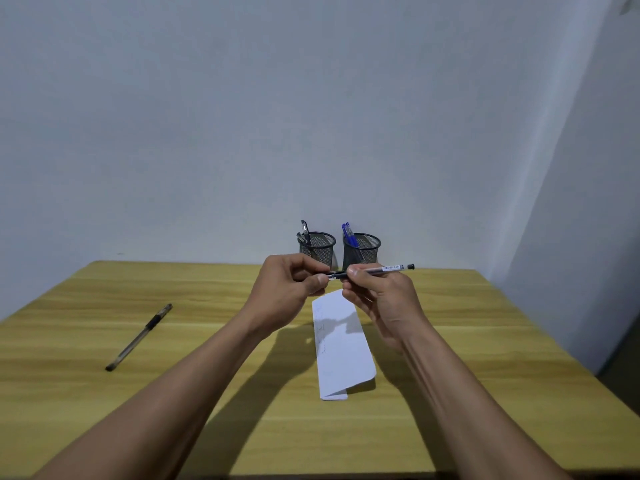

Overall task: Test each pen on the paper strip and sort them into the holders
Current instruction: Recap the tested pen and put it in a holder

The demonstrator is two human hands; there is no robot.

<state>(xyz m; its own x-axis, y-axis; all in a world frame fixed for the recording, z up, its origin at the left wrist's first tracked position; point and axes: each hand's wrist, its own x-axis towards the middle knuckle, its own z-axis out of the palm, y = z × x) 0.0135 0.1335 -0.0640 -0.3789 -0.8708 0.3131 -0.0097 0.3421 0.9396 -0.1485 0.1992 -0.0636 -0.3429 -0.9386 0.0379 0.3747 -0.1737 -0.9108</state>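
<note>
Both hands hold one black pen (384, 269) level above the table. My left hand (294, 285) pinches its cap end and my right hand (377, 296) grips the barrel, whose tail sticks out to the right. Below them lies the white paper strip (341, 351) with faint scribbles along its left edge. At the back stand two black mesh holders: the left holder (318, 247) has black pens in it, the right holder (362, 249) has blue pens. Another black pen (138, 337) lies loose on the table at the left.
The wooden table (207, 375) ends against a pale wall at the back. Its right edge drops off toward a dark floor at the far right.
</note>
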